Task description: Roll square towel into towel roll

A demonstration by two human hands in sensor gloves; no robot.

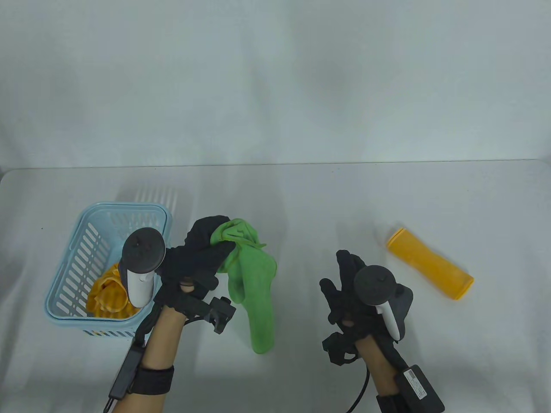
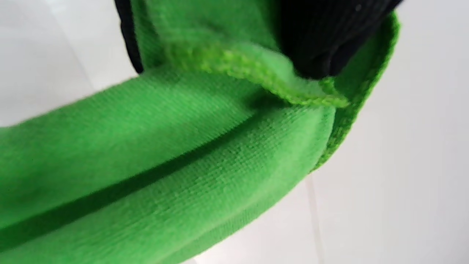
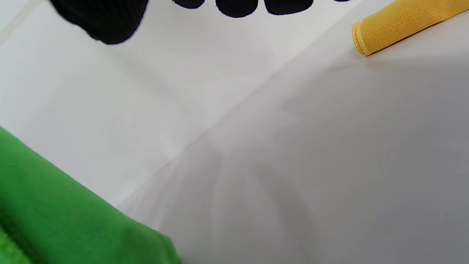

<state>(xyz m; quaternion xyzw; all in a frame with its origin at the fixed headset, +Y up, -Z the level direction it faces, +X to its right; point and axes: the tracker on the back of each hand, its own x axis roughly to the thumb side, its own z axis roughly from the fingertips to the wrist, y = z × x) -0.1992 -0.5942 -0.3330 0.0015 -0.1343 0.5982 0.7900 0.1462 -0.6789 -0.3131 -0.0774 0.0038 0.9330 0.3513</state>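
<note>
Green terry cloth, the square towel [image 1: 252, 275] hangs bunched from the left hand [image 1: 202, 254], whose fingers clench its top edge just right of the blue basket [image 1: 71, 275], while its tail droops to the table [image 1: 301, 198]. It looks light, limp and soft, so I'd take it by two corners and spread it flat before rolling. The right hand [image 1: 359, 292] hovers nearby with fingers spread, holding nothing, and a yellow roll [image 1: 430, 263] lies beyond it.

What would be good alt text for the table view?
A gloved left hand grips a crumpled green towel that hangs down to the white table. The right hand is open. A rolled yellow towel lies right; a blue basket holds yellow cloth.
</note>
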